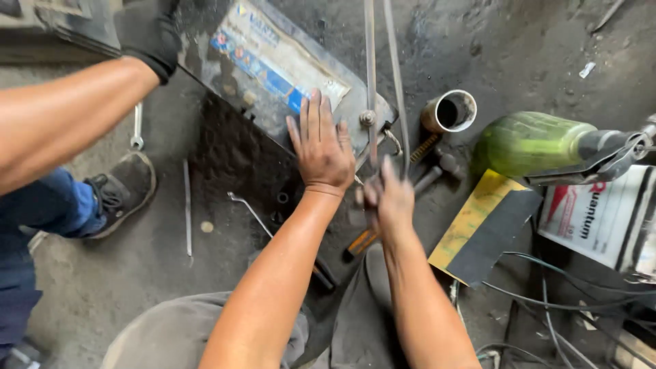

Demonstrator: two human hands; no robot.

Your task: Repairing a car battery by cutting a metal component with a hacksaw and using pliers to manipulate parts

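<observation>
The work lay on the workshop floor (123, 273), a dirty concrete one, with a large car battery (273, 75) tipped on its side near the top edge of the view. The person's left hand (321, 147) was laid flat on the battery's lower right corner, fingers spread and palm down, pinching nothing; in my judgement it was pressed there to steady the casing against movement. The right hand (386, 195) was just beside it, blurred in motion, so I could not tell whether it was closed on anything. It hovered near the two thin metal rods (383, 75) that ran down from the top edge and met a bolt (368, 117) at the battery's corner, which looked like a hold-down clamp.

A co-worker's gloved hand (152, 34) gripped the battery's upper left end, apparently sharing the load. That person's shoe (123, 188) stood on the floor by the left edge.

Loose items lay close by, seemingly kept within reach: a spanner (249, 212) below the battery, a short pipe section (449, 111) to its right, a green power tool (540, 143) and a second, white battery (601, 215) at the right edge.
</observation>
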